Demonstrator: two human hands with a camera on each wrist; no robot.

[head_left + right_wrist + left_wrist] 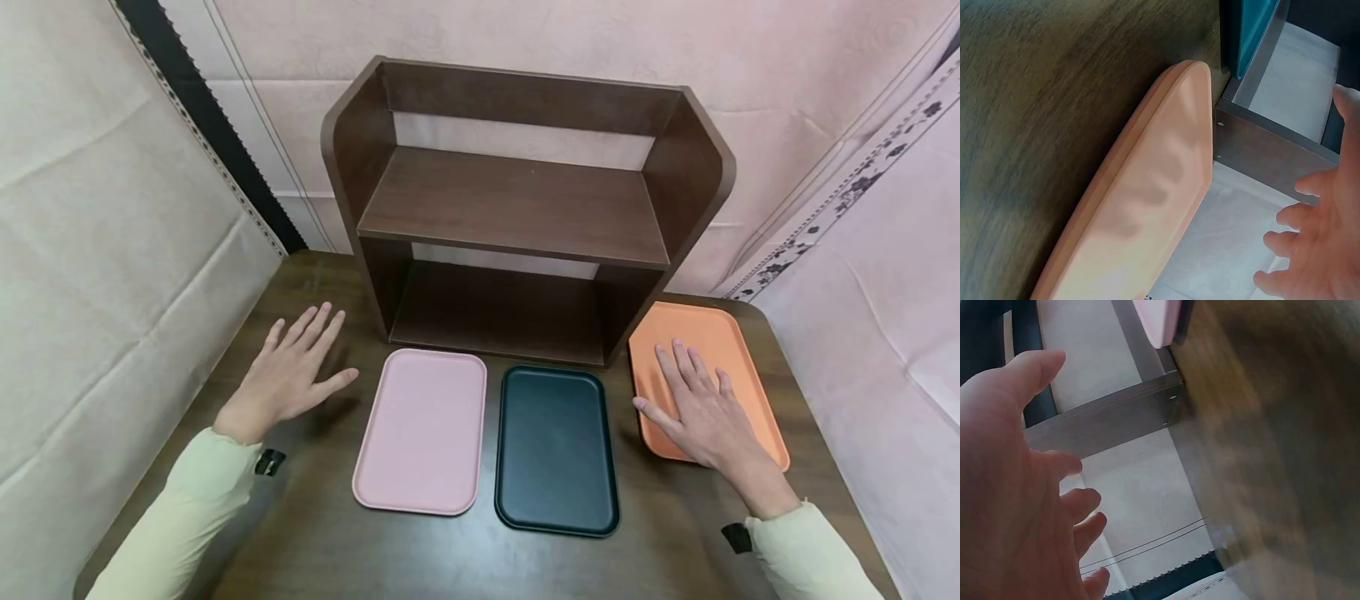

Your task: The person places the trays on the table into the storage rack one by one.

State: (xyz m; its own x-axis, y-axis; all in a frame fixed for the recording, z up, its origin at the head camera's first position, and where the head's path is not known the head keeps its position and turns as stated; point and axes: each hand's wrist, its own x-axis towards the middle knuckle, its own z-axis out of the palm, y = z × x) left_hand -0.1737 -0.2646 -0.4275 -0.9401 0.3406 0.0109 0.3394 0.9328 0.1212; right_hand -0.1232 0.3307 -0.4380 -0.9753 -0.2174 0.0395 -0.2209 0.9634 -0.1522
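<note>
My left hand (288, 371) hovers over the table at the left with its fingers spread, holding nothing. To its right lies a pink tray (420, 433), and beside that a dark green tray (557, 454). My right hand (701, 408) is held above an orange tray (738, 375) at the right, fingers apart. In the right wrist view a gap shows between that hand (1316, 231) and the orange tray (1147, 194), which carries the hand's shadow. The left wrist view shows the left hand (1029, 475) raised off the tabletop, with a corner of the pink tray (1163, 322) above.
A dark brown two-tier shelf (517, 204) stands at the back of the wooden table (322, 542), behind the pink and green trays. Pale cloth (97, 275) hangs at the left, back and right. The orange tray lies close to the shelf's right side.
</note>
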